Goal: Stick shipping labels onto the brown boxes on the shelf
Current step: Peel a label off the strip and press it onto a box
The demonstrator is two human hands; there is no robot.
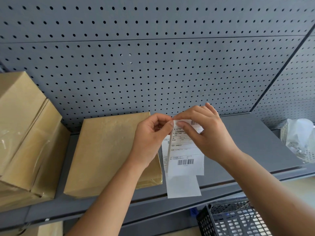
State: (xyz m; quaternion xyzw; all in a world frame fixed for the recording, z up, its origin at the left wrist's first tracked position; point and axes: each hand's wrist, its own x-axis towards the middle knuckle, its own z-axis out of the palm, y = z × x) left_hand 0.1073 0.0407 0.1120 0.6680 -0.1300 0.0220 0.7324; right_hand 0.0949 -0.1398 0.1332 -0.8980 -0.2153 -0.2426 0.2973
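Observation:
A white shipping label [185,155] with barcodes hangs in front of the grey shelf [247,138], its blank backing trailing below. My left hand [150,138] pinches the label's top left corner. My right hand [204,132] pinches the top edge beside it, fingers across the print. The two hands meet at that corner. A flat brown box [109,150] wrapped in clear tape lies on the shelf just left of the label, partly behind my left hand. Two bigger brown boxes [25,133] stand stacked at the far left.
A grey pegboard wall [153,65] backs the shelf. At the right end sits a white perforated basket with a clear plastic bag [300,140]. A black mesh basket [231,218] stands below the shelf edge. Another brown box [49,229] shows on the lower level.

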